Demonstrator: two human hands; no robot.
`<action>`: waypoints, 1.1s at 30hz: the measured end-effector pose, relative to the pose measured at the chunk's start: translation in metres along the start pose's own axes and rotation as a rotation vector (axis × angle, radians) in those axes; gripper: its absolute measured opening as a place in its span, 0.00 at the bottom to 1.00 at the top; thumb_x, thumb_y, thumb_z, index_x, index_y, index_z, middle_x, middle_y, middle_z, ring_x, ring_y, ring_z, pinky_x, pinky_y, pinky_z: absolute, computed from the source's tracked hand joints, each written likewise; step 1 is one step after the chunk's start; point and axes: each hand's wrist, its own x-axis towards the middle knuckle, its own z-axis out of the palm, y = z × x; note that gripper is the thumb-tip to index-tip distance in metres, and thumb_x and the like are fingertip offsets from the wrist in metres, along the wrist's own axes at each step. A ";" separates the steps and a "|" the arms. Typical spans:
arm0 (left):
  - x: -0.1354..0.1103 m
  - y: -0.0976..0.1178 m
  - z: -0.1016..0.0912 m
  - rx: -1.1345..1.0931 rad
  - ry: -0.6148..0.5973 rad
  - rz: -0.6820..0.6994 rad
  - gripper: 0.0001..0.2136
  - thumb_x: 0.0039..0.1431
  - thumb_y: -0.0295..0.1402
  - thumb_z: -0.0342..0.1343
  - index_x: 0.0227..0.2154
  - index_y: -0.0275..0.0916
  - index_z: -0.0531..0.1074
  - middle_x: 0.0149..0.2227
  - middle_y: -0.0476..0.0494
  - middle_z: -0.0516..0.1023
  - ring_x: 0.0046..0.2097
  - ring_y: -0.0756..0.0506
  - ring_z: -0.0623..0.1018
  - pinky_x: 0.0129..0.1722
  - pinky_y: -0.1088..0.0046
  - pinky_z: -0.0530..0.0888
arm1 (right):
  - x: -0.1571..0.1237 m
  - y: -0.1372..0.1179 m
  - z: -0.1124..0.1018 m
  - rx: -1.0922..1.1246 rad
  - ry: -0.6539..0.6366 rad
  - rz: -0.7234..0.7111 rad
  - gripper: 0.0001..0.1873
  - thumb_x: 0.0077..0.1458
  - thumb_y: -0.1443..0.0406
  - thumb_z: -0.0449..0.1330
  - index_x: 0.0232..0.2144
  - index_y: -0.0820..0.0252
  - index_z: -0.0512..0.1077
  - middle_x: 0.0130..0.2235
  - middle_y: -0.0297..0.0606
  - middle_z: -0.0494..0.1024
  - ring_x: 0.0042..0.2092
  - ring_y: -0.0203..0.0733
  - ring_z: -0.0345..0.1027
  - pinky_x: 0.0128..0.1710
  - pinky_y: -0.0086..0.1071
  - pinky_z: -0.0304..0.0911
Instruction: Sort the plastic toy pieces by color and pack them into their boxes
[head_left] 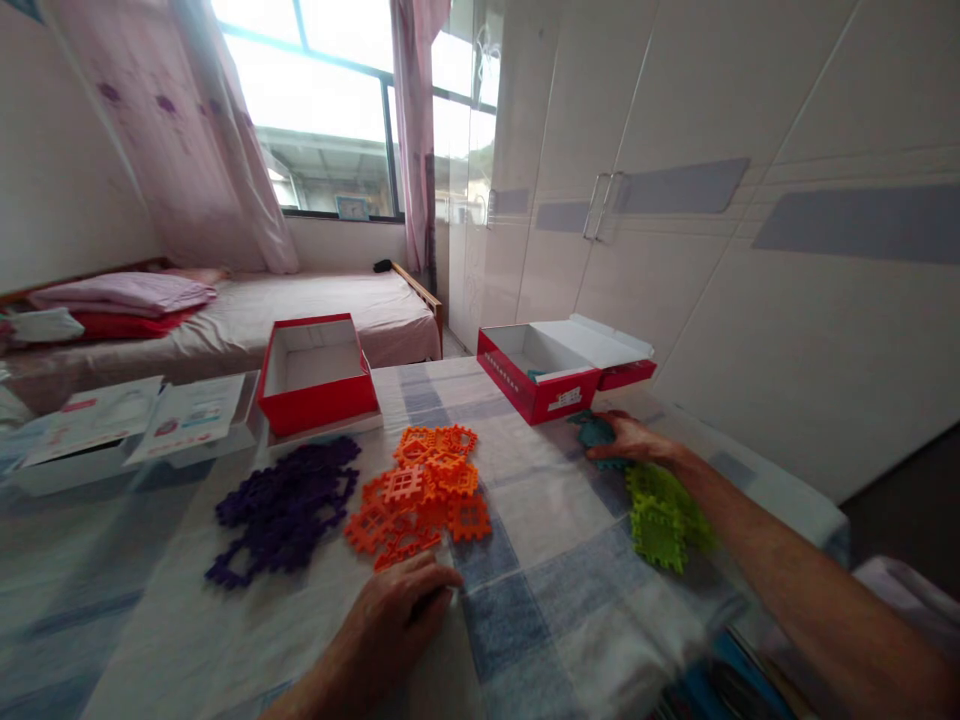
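Your right hand (630,438) closes its grip on teal pieces (594,430) lying on the desk (540,520) just before the open red box (536,375), green pieces (660,515) beside your forearm. Your left hand (401,605) rests loosely curled, holding nothing, touching the orange pieces (424,490).

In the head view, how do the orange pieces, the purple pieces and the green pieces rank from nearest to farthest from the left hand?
From the left hand:
1. Orange pieces, just above the fingers, at the table's middle.
2. Purple pieces, further off to the left.
3. Green pieces, farthest, to the right, beside the right forearm.
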 end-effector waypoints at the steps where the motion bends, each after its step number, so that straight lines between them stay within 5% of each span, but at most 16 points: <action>1: 0.000 0.000 0.000 0.003 -0.009 -0.002 0.11 0.58 0.26 0.47 0.36 0.41 0.76 0.32 0.48 0.77 0.34 0.50 0.77 0.35 0.79 0.70 | 0.001 0.001 0.000 0.040 -0.013 0.010 0.36 0.33 0.53 0.68 0.46 0.61 0.72 0.43 0.43 0.77 0.46 0.53 0.69 0.47 0.37 0.63; 6: 0.000 -0.001 0.000 0.011 -0.034 -0.007 0.12 0.59 0.27 0.47 0.37 0.41 0.75 0.34 0.47 0.77 0.36 0.50 0.77 0.37 0.78 0.70 | -0.002 0.006 0.002 0.227 0.077 0.133 0.34 0.36 0.58 0.68 0.46 0.66 0.71 0.42 0.47 0.76 0.43 0.49 0.70 0.43 0.35 0.66; 12: -0.001 -0.001 0.000 0.015 -0.017 0.002 0.11 0.58 0.27 0.47 0.36 0.40 0.75 0.34 0.47 0.78 0.36 0.50 0.77 0.37 0.79 0.70 | -0.007 0.008 -0.002 0.503 0.188 0.312 0.44 0.35 0.62 0.70 0.56 0.66 0.61 0.49 0.50 0.73 0.41 0.44 0.71 0.36 0.30 0.68; 18: -0.002 -0.005 0.002 0.016 -0.002 0.017 0.11 0.58 0.27 0.48 0.36 0.41 0.75 0.33 0.48 0.78 0.35 0.50 0.77 0.36 0.79 0.70 | -0.014 0.005 -0.010 0.707 0.164 0.417 0.35 0.37 0.62 0.70 0.50 0.65 0.68 0.40 0.45 0.79 0.31 0.41 0.73 0.28 0.30 0.69; 26: 0.001 -0.004 0.003 0.002 -0.004 0.024 0.11 0.58 0.26 0.47 0.36 0.41 0.75 0.33 0.47 0.77 0.35 0.50 0.77 0.36 0.79 0.70 | -0.021 0.011 -0.026 1.203 0.406 0.418 0.22 0.39 0.73 0.66 0.41 0.61 0.70 0.29 0.34 0.79 0.23 0.37 0.71 0.23 0.30 0.70; 33: -0.001 -0.005 0.004 0.015 0.005 0.020 0.12 0.57 0.26 0.47 0.37 0.41 0.75 0.34 0.47 0.78 0.35 0.50 0.77 0.36 0.78 0.70 | 0.018 -0.019 -0.058 1.391 0.674 0.277 0.12 0.42 0.77 0.61 0.32 0.61 0.71 0.26 0.30 0.77 0.24 0.32 0.69 0.24 0.24 0.69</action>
